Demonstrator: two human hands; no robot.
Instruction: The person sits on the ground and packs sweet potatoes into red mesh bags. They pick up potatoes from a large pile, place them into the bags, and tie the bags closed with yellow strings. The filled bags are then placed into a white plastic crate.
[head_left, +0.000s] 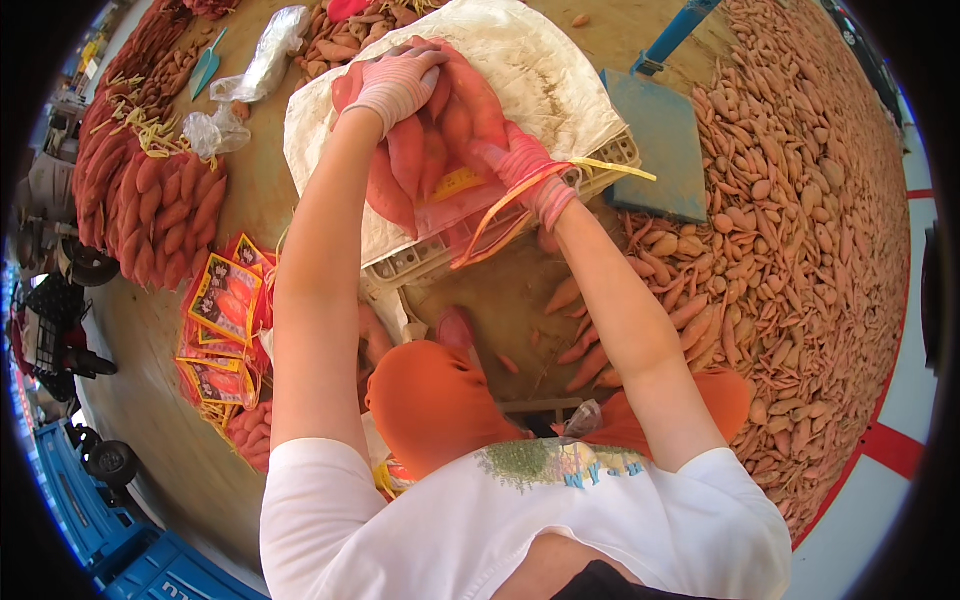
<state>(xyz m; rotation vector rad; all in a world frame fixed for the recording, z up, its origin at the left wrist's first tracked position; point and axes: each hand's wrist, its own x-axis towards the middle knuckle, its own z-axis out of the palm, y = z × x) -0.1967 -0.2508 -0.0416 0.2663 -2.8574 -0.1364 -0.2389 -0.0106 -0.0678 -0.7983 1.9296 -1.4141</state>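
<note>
A red mesh bag (448, 219) of sweet potatoes (406, 159) lies on a whitish cloth (540, 64) over a plastic crate (397, 268). My left hand (396, 81), in a striped knit glove, grips over the far end of the filled bag. My right hand (525, 166), also gloved, is at the bag's near right side in its mouth, with red mesh over part of it. The mouth's orange-yellow drawstring (499, 214) loops around that wrist. Mesh and sweet potatoes partly hide the right fingers. Through the mesh shows a yellow label (457, 182).
Loose sweet potatoes (795, 247) form a large heap on the right. A blue platform scale (656, 142) stands beside the crate. Filled mesh bags (161, 210) lie at left, near printed bags (225, 300), clear plastic (270, 56) and a teal scoop (205, 69).
</note>
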